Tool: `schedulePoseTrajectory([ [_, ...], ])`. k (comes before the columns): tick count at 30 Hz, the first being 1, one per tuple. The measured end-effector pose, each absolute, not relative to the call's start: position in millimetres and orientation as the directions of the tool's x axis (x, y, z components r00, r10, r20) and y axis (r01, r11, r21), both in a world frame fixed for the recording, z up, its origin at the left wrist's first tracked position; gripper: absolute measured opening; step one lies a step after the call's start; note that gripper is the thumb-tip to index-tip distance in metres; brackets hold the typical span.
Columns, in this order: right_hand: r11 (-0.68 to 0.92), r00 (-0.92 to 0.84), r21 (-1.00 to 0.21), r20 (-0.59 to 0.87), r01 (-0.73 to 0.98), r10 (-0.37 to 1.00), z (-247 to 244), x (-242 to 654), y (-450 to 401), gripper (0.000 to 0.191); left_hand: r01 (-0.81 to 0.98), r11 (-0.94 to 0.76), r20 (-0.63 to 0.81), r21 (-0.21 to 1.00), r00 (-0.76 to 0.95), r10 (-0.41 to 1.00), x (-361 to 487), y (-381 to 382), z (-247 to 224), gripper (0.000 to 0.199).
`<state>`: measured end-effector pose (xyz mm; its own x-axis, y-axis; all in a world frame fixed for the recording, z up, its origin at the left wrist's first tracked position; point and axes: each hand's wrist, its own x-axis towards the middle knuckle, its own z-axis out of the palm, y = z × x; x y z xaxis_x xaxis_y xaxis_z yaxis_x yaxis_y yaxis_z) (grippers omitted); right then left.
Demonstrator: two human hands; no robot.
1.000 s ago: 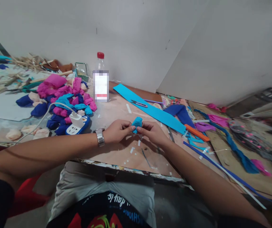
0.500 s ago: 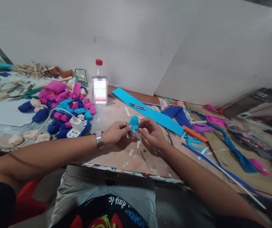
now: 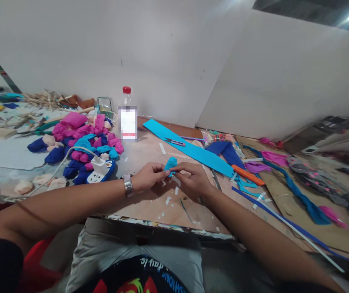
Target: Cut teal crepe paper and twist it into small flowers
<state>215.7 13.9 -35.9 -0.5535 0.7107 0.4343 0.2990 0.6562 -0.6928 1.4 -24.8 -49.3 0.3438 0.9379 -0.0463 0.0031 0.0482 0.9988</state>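
Between my two hands, just above the table near its front edge, is a small crinkled light-blue piece (image 3: 170, 164), like crepe paper or thin cloth. My left hand (image 3: 150, 176) pinches its lower left side between thumb and fingers. From the other side, my right hand (image 3: 193, 177) closes thumb and forefinger on its lower right edge. Its lower end is partly hidden by my fingertips. Behind my hands lies a long bright-blue strip (image 3: 189, 151), with small thread snips (image 3: 175, 142) on top. An orange-handled cutter (image 3: 247, 175) rests at the strip's right end.
A heap of pink, blue and navy bundles (image 3: 79, 138) lies left, beside a power strip (image 3: 97, 176) with a white plug and cable. A red-capped bottle (image 3: 127, 99) stands behind. Dark-blue and white strips (image 3: 287, 221) cross the right side, near cardboard (image 3: 287, 195).
The light-blue piece looks narrower and more gathered. My right hand has moved left, its fingers now on the piece's lower edge. The view has tilted slightly upward.
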Motion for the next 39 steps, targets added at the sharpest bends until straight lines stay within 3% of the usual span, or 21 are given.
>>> schedulePoseTrajectory([
  [7,0.637,-0.549,-0.709,0.416,0.304,0.725,-39,216,16,0.018,0.041,0.025,-0.037,0.999,0.307,0.951,3,-25,-54,0.064],
  [15,0.613,-0.547,-0.729,0.392,0.306,0.739,-33,213,11,0.017,0.142,-0.124,0.078,0.982,0.296,0.952,1,-26,-57,0.048],
  [20,0.543,-0.422,-0.787,0.404,0.293,0.812,-34,209,6,0.029,0.17,-0.159,0.104,0.973,0.293,0.95,0,-27,-57,0.039],
  [26,0.436,-0.407,-0.878,0.33,0.199,0.852,-34,204,2,0.038,0.196,-0.204,0.138,0.959,0.305,0.942,-2,-28,-56,0.037],
  [39,0.373,-0.402,-0.915,0.287,0.154,0.869,-33,202,1,0.037,-0.002,-0.039,0.038,0.999,0.315,0.948,3,-37,-54,0.046],
])
